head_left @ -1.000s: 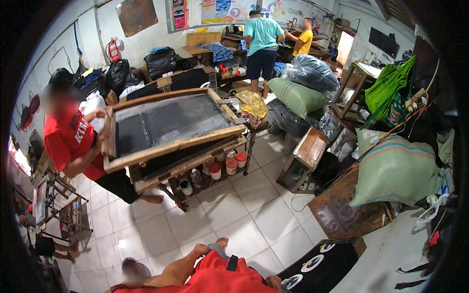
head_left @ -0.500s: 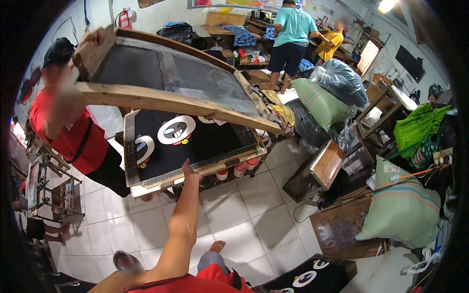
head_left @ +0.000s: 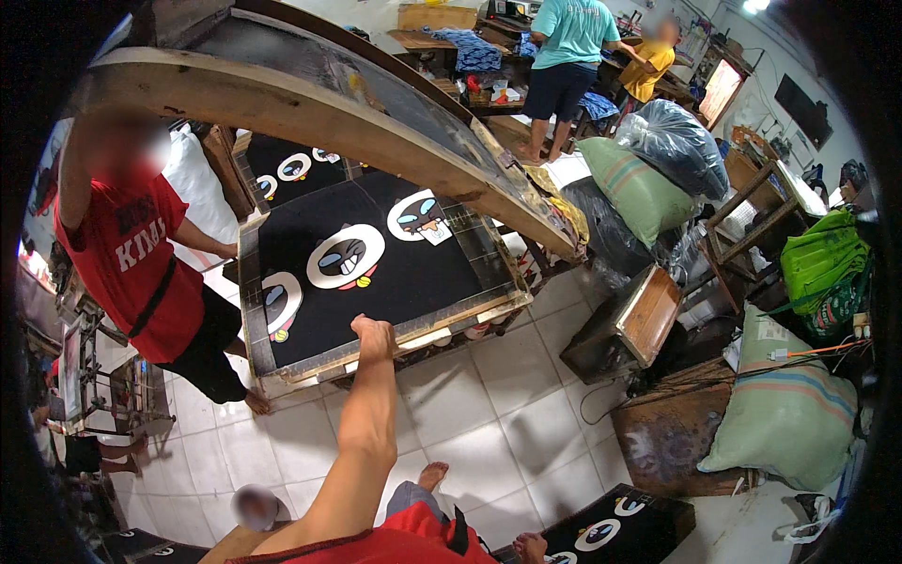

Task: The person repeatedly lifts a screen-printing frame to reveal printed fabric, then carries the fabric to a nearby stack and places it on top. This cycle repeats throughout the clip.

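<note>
My left hand (head_left: 374,331) reaches forward to the near edge of a black cloth (head_left: 413,282) printed with white round cartoon faces. Its fingers look curled; whether they pinch the cloth is hidden. The cloth lies flat on a wood-edged board (head_left: 442,329). Above it, a wooden-framed printing screen (head_left: 366,141) stands tilted up. A co-worker in a red shirt (head_left: 141,235) is at the left, one arm raised by the screen and one hand (head_left: 228,251) at the board's edge. My right hand (head_left: 531,547), fingers curled, is low beside another printed black cloth (head_left: 597,536).
To the right are green sacks (head_left: 625,193), a filled clear plastic bag (head_left: 672,155), a wooden box (head_left: 625,324), a wooden stand (head_left: 752,221) and a bright green bag (head_left: 822,263). Two people (head_left: 564,56) are at a cluttered table at the back. White tiles (head_left: 470,395) cover the floor.
The screen has swung higher, uncovering more printed cloth. The co-worker's lower hand now shows at the board's edge. My left hand's outstretched finger has curled in, and my right hand has come into view.
</note>
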`<state>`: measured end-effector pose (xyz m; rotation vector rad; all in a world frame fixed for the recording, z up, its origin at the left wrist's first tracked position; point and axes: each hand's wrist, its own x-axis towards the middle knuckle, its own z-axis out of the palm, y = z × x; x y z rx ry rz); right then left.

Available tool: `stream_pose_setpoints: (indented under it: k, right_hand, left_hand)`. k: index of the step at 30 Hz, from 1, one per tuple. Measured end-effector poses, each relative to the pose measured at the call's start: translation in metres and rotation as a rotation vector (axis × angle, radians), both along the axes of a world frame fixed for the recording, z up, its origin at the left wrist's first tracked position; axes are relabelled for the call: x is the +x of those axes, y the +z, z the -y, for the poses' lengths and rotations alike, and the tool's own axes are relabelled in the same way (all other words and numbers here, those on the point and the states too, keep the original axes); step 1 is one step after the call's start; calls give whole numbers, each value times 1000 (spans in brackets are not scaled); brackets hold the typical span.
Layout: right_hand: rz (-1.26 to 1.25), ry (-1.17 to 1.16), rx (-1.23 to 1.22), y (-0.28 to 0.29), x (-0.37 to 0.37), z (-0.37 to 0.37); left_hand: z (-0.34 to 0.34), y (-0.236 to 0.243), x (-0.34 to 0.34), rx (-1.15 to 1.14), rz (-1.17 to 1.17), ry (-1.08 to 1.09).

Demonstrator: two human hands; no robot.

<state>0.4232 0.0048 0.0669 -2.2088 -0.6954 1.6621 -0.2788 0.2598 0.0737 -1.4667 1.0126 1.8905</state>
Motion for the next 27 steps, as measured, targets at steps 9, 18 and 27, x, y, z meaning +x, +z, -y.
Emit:
stream_pose_setpoints:
  k: [9, 18, 27]
  right_hand:
    - [-109, -125, 35, -12, 53, 38]
    - [-37, 47, 251, 51, 38, -13]
    - [-278, 142, 549, 229, 74, -54]
  left_hand:
    - [44, 55, 29, 327, -676, -269]
    - [152, 143, 99, 617, -783, -254]
    - [463, 195, 307, 430, -573, -522]
